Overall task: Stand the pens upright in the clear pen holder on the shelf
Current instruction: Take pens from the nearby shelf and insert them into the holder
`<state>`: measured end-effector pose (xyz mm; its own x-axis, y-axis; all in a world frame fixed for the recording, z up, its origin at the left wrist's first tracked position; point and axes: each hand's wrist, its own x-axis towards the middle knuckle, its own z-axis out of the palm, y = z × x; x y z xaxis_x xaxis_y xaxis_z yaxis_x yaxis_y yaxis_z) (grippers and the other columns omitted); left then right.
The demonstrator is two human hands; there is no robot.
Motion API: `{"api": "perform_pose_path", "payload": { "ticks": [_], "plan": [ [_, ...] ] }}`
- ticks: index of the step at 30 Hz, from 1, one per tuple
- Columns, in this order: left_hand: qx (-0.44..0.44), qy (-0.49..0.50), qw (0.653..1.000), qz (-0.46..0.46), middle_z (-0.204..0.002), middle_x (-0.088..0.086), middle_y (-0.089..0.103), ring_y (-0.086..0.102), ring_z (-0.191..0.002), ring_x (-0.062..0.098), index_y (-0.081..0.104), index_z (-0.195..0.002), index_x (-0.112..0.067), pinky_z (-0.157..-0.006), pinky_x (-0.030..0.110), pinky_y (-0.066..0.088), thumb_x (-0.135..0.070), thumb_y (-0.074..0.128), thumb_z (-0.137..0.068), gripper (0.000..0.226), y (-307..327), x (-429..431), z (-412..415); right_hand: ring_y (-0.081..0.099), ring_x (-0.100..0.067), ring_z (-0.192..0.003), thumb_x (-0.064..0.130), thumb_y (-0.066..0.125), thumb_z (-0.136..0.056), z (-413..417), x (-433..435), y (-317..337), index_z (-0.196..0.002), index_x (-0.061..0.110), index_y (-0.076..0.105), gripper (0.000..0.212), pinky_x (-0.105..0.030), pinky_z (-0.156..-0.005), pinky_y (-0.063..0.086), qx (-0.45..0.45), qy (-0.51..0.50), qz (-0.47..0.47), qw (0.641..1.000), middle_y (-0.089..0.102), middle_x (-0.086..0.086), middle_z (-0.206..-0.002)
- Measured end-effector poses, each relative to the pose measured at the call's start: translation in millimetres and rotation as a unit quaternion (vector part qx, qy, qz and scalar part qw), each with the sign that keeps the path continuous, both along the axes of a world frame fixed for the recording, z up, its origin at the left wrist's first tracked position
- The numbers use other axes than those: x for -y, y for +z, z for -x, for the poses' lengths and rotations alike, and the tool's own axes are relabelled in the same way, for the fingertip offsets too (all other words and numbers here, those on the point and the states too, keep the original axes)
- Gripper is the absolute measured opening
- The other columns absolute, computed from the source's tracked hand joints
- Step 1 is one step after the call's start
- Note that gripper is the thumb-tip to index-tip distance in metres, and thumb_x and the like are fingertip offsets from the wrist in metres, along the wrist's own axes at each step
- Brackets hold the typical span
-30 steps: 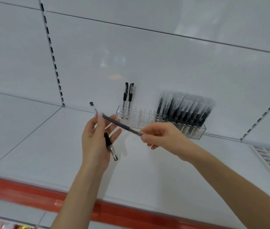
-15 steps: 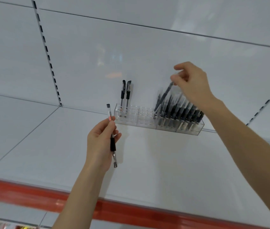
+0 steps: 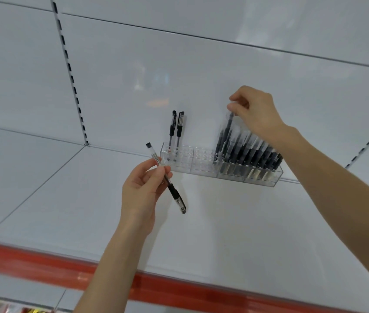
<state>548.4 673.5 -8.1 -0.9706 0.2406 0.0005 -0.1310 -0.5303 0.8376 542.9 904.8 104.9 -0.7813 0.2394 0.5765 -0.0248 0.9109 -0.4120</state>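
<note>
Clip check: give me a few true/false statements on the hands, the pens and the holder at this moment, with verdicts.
1. The left hand holds a loose pen clear of the holder. True.
2. The right hand is empty. False: it pinches the top of a dark pen whose lower end is at the clear pen holder.
3. Two capped pens stand at the holder's left end. True.
4. The holder's middle holes are full. False: they look empty; the packed pens crowd its right part.
</note>
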Motion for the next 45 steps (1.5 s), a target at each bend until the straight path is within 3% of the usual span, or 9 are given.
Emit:
{"api": "perform_pose_path", "payload": {
  "ticks": [7,15,19,22,27,34,37,42,45],
  "plan": [
    [0.011,-0.019,1.000,-0.010,-0.078,0.006,0.066,0.068,-0.067,0.013,0.060,-0.090,-0.012,-0.065,0.024,0.058,-0.002,0.058,-0.087,0.011,1,3,-2,0.061,-0.026,-0.086,0.011,0.058,-0.087,3,1,-4,-0.101,0.003,0.061,0.016,-0.027,-0.081,0.046,0.031,0.000,-0.009,0.999,0.065,-0.015,-0.095],
    [-0.014,0.007,1.000,0.001,-0.075,0.006,0.063,0.064,-0.080,0.022,0.033,-0.137,-0.027,-0.064,0.026,0.058,0.002,0.059,-0.085,0.065,4,8,-3,0.055,-0.028,-0.095,0.015,0.050,-0.091,6,-6,-32,-0.092,-0.001,0.067,0.023,-0.026,-0.077,0.033,0.073,-0.042,-0.137,0.987,0.065,-0.016,-0.095],
    [-0.015,0.009,1.000,-0.009,-0.071,0.004,0.063,0.064,-0.080,0.024,0.037,-0.137,-0.021,-0.066,0.029,0.059,0.003,0.058,-0.085,0.061,6,8,-2,0.053,-0.031,-0.108,0.016,0.048,-0.093,-5,4,-38,-0.107,0.000,0.064,0.027,-0.023,-0.090,0.031,0.039,-0.024,-0.148,0.988,0.064,-0.018,-0.112],
    [-0.006,0.019,1.000,-0.019,-0.080,0.012,0.064,0.067,-0.077,0.023,0.040,-0.131,-0.017,-0.069,0.029,0.059,0.002,0.058,-0.086,0.053,7,6,-1,0.057,-0.019,-0.099,0.022,0.049,-0.093,-33,27,-39,-0.103,0.007,0.065,0.024,-0.018,-0.087,0.036,-0.028,-0.018,-0.012,0.999,0.067,-0.007,-0.104],
    [0.016,0.058,0.998,-0.034,-0.087,0.020,0.064,0.067,-0.066,0.018,0.038,-0.114,-0.012,-0.061,0.023,0.056,-0.004,0.057,-0.089,0.032,8,-3,0,0.067,-0.005,-0.074,0.033,0.062,-0.082,-87,65,-51,-0.088,0.024,0.064,0.010,-0.018,-0.071,0.052,0.199,0.117,0.200,0.952,0.071,0.006,-0.077],
    [-0.059,-0.006,0.990,0.129,-0.084,0.009,0.067,0.069,-0.074,0.015,0.055,-0.088,-0.015,-0.073,0.031,0.055,-0.007,0.059,-0.088,0.008,2,-6,-3,0.067,-0.010,-0.064,0.004,0.062,-0.082,-76,51,-42,-0.089,0.015,0.065,0.013,-0.018,-0.065,0.055,-0.020,0.103,0.444,0.890,0.070,0.003,-0.067],
    [-0.216,0.012,0.911,0.352,-0.094,-0.001,0.067,0.062,-0.084,0.009,0.063,-0.092,-0.015,-0.083,0.024,0.046,-0.017,0.061,-0.087,0.006,-14,4,0,0.068,-0.009,-0.074,0.008,0.063,-0.084,-56,44,-30,-0.095,0.014,0.064,0.013,-0.025,-0.077,0.057,-0.026,0.096,0.404,0.909,0.063,0.002,-0.076],
    [-0.331,-0.074,0.630,0.698,-0.143,0.004,0.038,0.026,-0.138,0.026,0.044,-0.132,-0.020,-0.107,0.043,0.026,-0.052,0.040,-0.090,0.052,-43,16,5,0.066,-0.013,-0.075,0.008,0.061,-0.085,-8,44,-8,-0.111,0.008,0.056,0.027,-0.027,-0.077,0.057,-0.078,0.052,0.264,0.960,0.062,-0.004,-0.083],
    [-0.321,-0.098,0.594,0.732,-0.146,0.005,0.030,0.016,-0.141,0.028,0.039,-0.133,-0.022,-0.109,0.048,0.021,-0.052,0.034,-0.093,0.050,-46,16,4,0.065,-0.022,-0.079,0.010,0.062,-0.083,20,45,-6,-0.104,0.011,0.056,0.022,-0.036,-0.080,0.055,-0.089,0.036,0.196,0.976,0.062,-0.007,-0.088]
  ]
}}
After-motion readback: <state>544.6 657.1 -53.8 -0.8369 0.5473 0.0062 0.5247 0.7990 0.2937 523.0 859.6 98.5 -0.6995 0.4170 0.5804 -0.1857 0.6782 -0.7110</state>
